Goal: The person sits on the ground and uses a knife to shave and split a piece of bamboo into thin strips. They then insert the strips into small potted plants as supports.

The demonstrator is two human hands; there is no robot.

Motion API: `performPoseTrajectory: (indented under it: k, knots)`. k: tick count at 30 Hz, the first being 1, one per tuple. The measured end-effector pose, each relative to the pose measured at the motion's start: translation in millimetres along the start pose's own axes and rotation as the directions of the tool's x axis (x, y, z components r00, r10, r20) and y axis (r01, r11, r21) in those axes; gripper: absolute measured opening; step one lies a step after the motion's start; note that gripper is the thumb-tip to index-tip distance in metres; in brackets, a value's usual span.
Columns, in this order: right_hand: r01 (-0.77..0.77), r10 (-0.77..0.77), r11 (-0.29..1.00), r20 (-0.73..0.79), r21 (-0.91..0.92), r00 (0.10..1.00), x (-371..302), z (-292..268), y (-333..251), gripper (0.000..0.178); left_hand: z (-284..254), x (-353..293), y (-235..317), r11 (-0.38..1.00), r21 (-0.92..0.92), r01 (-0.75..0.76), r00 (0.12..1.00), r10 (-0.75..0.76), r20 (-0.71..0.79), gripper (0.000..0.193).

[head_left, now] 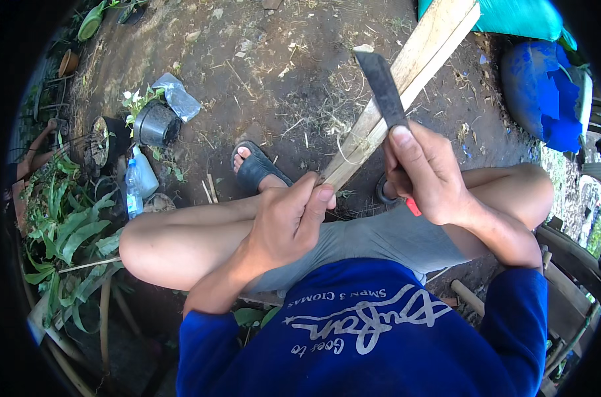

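My left hand (284,218) is closed round the near end of a long, pale wooden strip (425,56), which slants up and away to the right. A lengthwise line, perhaps a split, runs along the strip. In my right hand (429,172) is a knife (382,86) with a broad dark blade, the thumb pressed on the blade's base. A bit of its red handle shows below the fist. The blade lies across the strip, its tip pointing up and left; whether the edge touches the wood I cannot tell. Thin curled shavings (357,147) cling to the strip below the blade.
Bare soil (247,86) with scattered litter lies ahead. At left are a black plant pot (156,124), a clear plastic bag (179,98), a plastic bottle (134,188) and leafy plants (75,228). A broken blue container (542,92) and a turquoise object (522,16) stand at far right.
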State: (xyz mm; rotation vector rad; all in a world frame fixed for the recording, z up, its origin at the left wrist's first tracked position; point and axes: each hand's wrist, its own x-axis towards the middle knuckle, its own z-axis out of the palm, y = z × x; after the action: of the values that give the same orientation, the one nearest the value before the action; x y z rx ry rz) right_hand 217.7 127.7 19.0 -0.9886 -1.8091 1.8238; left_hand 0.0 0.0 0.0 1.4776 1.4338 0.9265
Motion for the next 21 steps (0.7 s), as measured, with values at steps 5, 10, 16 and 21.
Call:
performPoseTrajectory:
  k: [5, 10, 16, 21]
  knots:
    - [-0.007, 0.005, 1.0, 0.069, 0.02, 0.998, -9, 20, 5, 0.043, 3, 2, 2, 0.997, -0.064, -0.046, 0.999, 0.044, -0.032, 0.029]
    - [-0.044, 0.047, 0.993, -0.025, 0.105, 0.999, -8, 4, 3, 0.043, 2, -3, 1, 0.998, -0.064, 0.007, 1.0, -0.007, -0.001, 0.028]
    - [-0.087, 0.095, 0.98, -0.04, 0.182, 0.995, -6, -7, -1, 0.041, 3, -4, -1, 0.999, -0.044, -0.028, 0.999, 0.027, -0.021, 0.028]
    - [0.128, -0.124, 0.99, 0.073, -0.055, 0.99, -9, 21, 9, 0.044, 2, 2, 0, 0.999, -0.019, -0.037, 0.999, 0.037, -0.013, 0.029]
